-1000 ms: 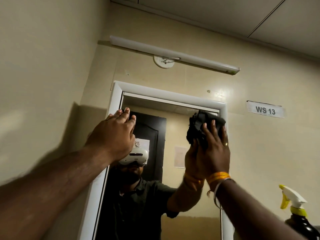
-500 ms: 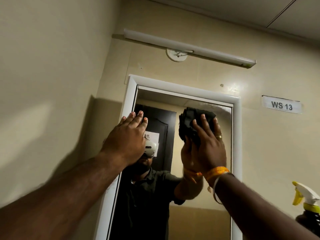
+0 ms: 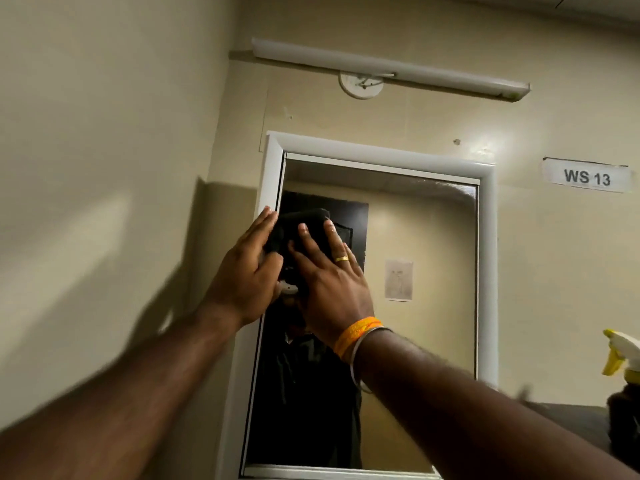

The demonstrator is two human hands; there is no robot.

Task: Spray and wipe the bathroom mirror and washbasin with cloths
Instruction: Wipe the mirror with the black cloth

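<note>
A white-framed mirror [image 3: 426, 237] hangs on the beige wall ahead. My right hand [image 3: 329, 275] presses a dark cloth [image 3: 298, 225] flat against the upper left of the glass, fingers spread over it. My left hand [image 3: 247, 271] lies flat on the mirror's left frame edge, right beside the cloth and touching my right hand. A spray bottle [image 3: 623, 372] with a white and yellow trigger head stands at the right edge. The washbasin is out of view.
A tube light [image 3: 388, 69] runs above the mirror. A label reading WS 13 [image 3: 587, 176] is stuck on the wall to the right. The side wall [image 3: 104, 168] stands close on the left. A dark ledge [image 3: 571, 420] carries the bottle.
My right hand has swept the cloth from the mirror's upper right across to its upper left, meeting my left hand. The view has shifted, so the mirror sits lower and further right.
</note>
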